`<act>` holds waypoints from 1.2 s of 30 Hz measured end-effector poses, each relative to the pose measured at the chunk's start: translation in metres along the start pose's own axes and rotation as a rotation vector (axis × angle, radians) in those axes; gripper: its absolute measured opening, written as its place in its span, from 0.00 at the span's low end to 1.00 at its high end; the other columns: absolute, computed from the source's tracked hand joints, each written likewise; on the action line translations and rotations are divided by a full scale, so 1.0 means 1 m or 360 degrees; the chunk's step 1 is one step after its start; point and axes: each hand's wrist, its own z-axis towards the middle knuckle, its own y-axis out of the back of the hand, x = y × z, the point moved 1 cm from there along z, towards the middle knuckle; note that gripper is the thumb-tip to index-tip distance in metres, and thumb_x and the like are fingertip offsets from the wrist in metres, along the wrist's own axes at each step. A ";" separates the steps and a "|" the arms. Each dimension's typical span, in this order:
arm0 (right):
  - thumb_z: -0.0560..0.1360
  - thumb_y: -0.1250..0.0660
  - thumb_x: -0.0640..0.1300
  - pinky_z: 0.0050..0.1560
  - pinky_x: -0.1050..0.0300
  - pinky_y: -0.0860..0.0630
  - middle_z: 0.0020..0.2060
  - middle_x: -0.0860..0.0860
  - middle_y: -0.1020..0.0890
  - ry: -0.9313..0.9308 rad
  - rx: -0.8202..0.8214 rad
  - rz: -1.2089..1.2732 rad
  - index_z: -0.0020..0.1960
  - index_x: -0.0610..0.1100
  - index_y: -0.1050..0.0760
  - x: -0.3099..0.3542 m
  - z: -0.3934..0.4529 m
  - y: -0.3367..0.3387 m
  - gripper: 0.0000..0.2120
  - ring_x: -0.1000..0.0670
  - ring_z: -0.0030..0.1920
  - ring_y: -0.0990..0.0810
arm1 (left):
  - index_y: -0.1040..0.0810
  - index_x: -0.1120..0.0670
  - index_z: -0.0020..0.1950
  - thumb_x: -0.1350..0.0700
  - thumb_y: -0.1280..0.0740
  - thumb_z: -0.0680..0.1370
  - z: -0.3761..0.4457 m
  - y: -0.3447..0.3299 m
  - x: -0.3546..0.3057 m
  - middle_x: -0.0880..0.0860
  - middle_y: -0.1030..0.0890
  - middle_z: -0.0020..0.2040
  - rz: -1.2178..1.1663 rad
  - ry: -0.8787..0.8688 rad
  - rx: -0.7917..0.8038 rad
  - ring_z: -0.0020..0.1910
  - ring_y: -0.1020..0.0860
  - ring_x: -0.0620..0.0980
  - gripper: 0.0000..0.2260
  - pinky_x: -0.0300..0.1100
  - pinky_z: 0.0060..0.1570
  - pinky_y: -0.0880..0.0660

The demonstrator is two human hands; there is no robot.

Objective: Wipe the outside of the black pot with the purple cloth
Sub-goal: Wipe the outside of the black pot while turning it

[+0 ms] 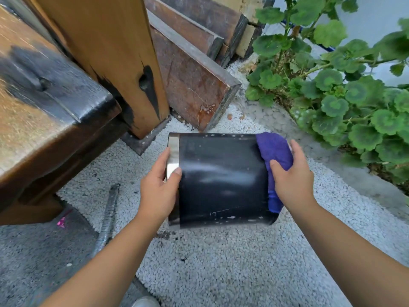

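Black and glossy, the pot (221, 178) lies on its side, held up over white gravel (221, 262), its silver rim band (173, 151) pointing left. At that band the left hand (158, 189) clamps the pot, thumb on the outer wall. At the pot's other end the right hand (292, 176) presses the purple cloth (274, 151) against it, fingers closed on the cloth. Beyond the pot lean wooden planks (194, 85); right of it grows a green leafy plant (343, 96).
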 end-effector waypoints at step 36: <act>0.73 0.35 0.54 0.66 0.38 0.41 0.65 0.44 0.26 0.0876 -0.0034 -0.0751 0.74 0.46 0.40 0.102 -0.082 -0.084 0.32 0.44 0.70 0.35 | 0.33 0.64 0.73 0.55 0.47 0.79 0.024 -0.009 -0.021 0.61 0.31 0.73 0.1241 -0.1283 0.0284 0.75 0.38 0.59 0.24 0.62 0.74 0.48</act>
